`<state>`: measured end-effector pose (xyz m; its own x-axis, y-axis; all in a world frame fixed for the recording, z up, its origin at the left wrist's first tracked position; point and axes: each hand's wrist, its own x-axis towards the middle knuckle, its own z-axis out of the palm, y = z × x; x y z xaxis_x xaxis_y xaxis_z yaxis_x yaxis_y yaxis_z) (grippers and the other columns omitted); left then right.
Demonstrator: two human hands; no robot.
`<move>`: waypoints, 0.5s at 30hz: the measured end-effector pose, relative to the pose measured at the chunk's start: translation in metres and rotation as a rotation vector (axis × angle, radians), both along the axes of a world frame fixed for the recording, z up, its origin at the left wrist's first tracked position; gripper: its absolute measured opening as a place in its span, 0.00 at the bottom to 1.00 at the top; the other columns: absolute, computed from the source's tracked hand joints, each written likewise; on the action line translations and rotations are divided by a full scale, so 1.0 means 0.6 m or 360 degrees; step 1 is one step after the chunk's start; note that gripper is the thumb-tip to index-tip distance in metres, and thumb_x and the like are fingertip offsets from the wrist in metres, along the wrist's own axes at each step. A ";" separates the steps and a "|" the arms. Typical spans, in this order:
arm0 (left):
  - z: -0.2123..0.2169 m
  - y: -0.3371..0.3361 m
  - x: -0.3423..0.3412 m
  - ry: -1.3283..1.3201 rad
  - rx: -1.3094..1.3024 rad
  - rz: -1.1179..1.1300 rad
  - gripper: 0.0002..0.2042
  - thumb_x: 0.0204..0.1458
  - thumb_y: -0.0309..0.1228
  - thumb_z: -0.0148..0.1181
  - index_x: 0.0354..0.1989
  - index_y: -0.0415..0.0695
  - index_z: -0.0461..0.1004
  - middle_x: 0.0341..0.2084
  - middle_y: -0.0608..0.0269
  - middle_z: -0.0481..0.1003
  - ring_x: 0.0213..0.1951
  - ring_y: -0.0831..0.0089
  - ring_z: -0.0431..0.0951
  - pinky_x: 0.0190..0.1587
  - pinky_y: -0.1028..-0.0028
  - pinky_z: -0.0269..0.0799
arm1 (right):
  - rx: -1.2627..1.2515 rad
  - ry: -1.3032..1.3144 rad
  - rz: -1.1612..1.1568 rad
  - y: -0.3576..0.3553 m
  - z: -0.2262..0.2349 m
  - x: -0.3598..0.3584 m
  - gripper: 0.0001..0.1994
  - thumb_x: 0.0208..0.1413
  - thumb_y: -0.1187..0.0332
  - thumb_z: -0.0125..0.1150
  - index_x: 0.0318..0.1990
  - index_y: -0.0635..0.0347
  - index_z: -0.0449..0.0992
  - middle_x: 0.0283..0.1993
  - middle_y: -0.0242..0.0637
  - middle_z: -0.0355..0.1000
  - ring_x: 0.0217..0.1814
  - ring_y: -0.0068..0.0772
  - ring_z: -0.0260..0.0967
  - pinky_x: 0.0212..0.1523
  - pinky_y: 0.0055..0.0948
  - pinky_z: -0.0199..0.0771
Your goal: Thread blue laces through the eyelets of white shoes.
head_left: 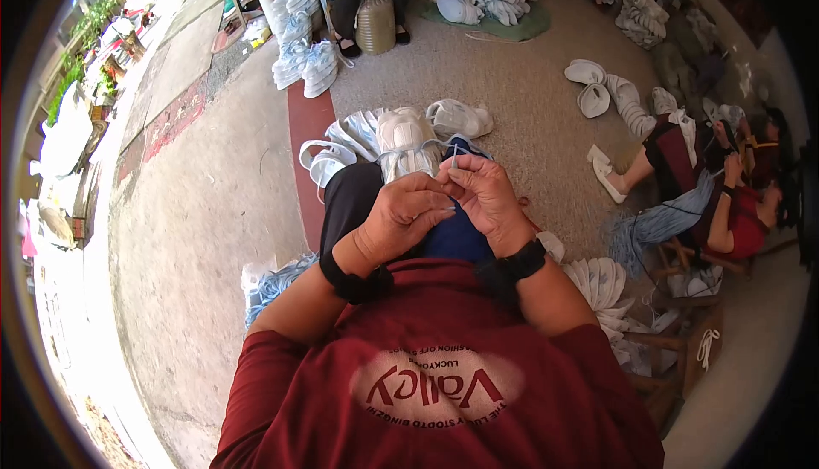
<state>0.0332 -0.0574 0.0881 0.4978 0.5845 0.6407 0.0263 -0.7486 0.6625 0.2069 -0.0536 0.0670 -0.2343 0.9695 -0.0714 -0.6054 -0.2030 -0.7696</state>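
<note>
Above my lap my two hands meet, fingertips almost touching. My right hand (488, 200) pinches a thin light-blue shoelace (455, 160), whose end stands up between thumb and forefinger. My left hand (411, 211) is closed in a pinch close beside it; what lies between its fingers is too small to make out. Just beyond my hands a white shoe (404, 130) rests at my knees, with light-blue lace around it. Another white shoe (461, 118) lies to its right, and white-and-blue shoe pieces (328, 160) lie to its left.
Stacked white shoe parts (597, 290) stand by a wooden stool (674, 345) on my right. A seated co-worker in red (746, 222) is beside a hank of blue laces (653, 226). Ahead are shoe bundles (305, 60) and another seated person by a ribbed container (375, 26).
</note>
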 end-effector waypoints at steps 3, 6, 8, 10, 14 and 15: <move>0.016 0.008 -0.004 -0.0158 -0.0235 0.0269 0.06 0.43 0.19 0.61 0.31 0.38 0.76 0.25 0.61 0.73 0.30 0.73 0.72 0.32 0.77 0.67 | 0.0278 -0.0233 -0.0224 0.010 0.007 -0.019 0.06 0.52 0.75 0.56 0.34 0.68 0.75 0.32 0.39 0.74 0.30 0.22 0.70 0.32 0.18 0.71; 0.011 0.024 0.002 -0.0343 -0.0327 0.0381 0.05 0.47 0.20 0.59 0.32 0.38 0.77 0.26 0.64 0.74 0.29 0.79 0.71 0.30 0.80 0.66 | 0.0468 -0.0450 -0.0298 0.010 0.016 -0.037 0.06 0.52 0.75 0.56 0.35 0.69 0.75 0.30 0.37 0.74 0.27 0.20 0.69 0.29 0.17 0.69; 0.004 0.029 0.002 -0.0456 -0.0632 0.0381 0.04 0.48 0.23 0.59 0.32 0.39 0.77 0.25 0.66 0.74 0.26 0.82 0.70 0.29 0.82 0.66 | 0.0536 -0.0650 -0.0210 0.009 0.019 -0.036 0.07 0.53 0.76 0.54 0.37 0.69 0.75 0.31 0.35 0.73 0.29 0.21 0.68 0.31 0.20 0.70; -0.001 0.028 -0.004 -0.0488 -0.0798 0.0325 0.04 0.49 0.24 0.59 0.32 0.38 0.77 0.24 0.67 0.73 0.25 0.82 0.70 0.28 0.82 0.66 | 0.0707 -0.1005 -0.0121 0.002 0.031 -0.039 0.06 0.54 0.75 0.53 0.36 0.68 0.75 0.28 0.32 0.72 0.26 0.18 0.65 0.27 0.18 0.66; -0.012 0.026 -0.013 -0.0574 -0.1264 0.0220 0.06 0.50 0.26 0.59 0.33 0.37 0.77 0.22 0.67 0.74 0.23 0.83 0.69 0.27 0.83 0.67 | 0.0762 -0.1207 -0.0050 -0.002 0.026 -0.040 0.07 0.55 0.73 0.52 0.30 0.66 0.74 0.22 0.28 0.68 0.23 0.15 0.61 0.24 0.17 0.62; -0.016 0.027 -0.015 -0.0578 -0.1267 0.0221 0.06 0.50 0.26 0.59 0.33 0.37 0.77 0.22 0.67 0.74 0.23 0.83 0.69 0.27 0.83 0.67 | 0.0759 -0.1210 -0.0046 -0.002 0.024 -0.041 0.07 0.55 0.73 0.52 0.30 0.66 0.74 0.22 0.28 0.68 0.23 0.15 0.61 0.24 0.17 0.62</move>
<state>0.0245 -0.0411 0.0783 0.2341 0.9644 0.1227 -0.2306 -0.0675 0.9707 0.1823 -0.0547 0.0813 -0.2632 0.9406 0.2145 0.1025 0.2483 -0.9632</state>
